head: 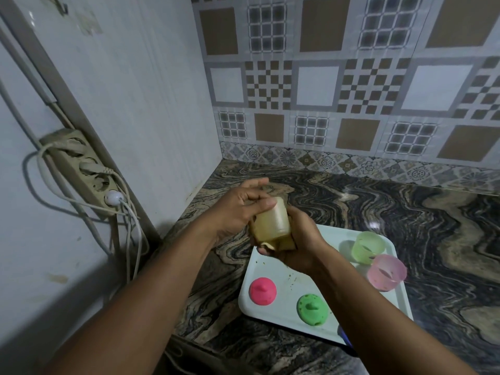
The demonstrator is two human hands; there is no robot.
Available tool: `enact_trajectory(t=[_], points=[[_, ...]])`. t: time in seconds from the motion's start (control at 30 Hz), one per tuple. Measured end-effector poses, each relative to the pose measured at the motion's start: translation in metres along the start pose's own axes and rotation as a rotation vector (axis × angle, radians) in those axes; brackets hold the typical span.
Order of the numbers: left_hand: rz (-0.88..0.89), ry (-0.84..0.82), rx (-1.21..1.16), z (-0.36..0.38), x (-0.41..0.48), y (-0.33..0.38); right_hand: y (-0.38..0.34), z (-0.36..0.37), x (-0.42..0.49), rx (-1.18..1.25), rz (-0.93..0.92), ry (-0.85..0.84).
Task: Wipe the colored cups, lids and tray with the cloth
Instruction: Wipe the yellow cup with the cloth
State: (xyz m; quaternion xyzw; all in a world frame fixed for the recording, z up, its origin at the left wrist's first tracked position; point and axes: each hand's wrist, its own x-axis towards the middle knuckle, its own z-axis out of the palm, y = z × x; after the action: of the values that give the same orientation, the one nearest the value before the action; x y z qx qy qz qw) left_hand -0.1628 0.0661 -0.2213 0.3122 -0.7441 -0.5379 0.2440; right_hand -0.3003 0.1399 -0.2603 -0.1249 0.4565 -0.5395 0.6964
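Observation:
I hold a translucent yellow cup tilted on its side above the counter, just past the tray's far left corner. My left hand grips it from the left, thumb across its top. My right hand presses a yellowish cloth against the cup's lower end. On the white tray stand a green cup and a pink cup at the far right. A pink lid and a green lid lie near its front edge. Small dark specks dot the tray.
The tray sits on a dark swirled marble counter in a corner of tiled walls. A power strip with plugged cables hangs on the left wall. Something blue shows at the tray's front edge under my right forearm.

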Motion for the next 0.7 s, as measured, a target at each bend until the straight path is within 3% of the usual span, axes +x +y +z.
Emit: enact_trajectory(t=[0.1, 0.2, 0.3, 0.53, 0.7], points=[[0.019, 0.072, -0.161, 0.0, -0.001, -0.007, 0.0, -0.007, 0.0, 0.147, 0.179, -0.069], [0.066, 0.25, -0.077, 0.004, -0.002, -0.021, -0.005, -0.01, 0.007, 0.229, 0.035, 0.017], [0.14, 0.297, 0.151, 0.014, -0.001, -0.03, -0.006, -0.001, 0.009, 0.261, -0.159, 0.108], [0.174, 0.382, 0.424, 0.019, -0.012, -0.031, -0.002, 0.0, 0.017, -0.005, -0.431, 0.26], [-0.073, 0.372, 0.13, 0.012, -0.008, -0.034, 0.005, -0.006, 0.015, -0.258, -0.612, 0.228]])
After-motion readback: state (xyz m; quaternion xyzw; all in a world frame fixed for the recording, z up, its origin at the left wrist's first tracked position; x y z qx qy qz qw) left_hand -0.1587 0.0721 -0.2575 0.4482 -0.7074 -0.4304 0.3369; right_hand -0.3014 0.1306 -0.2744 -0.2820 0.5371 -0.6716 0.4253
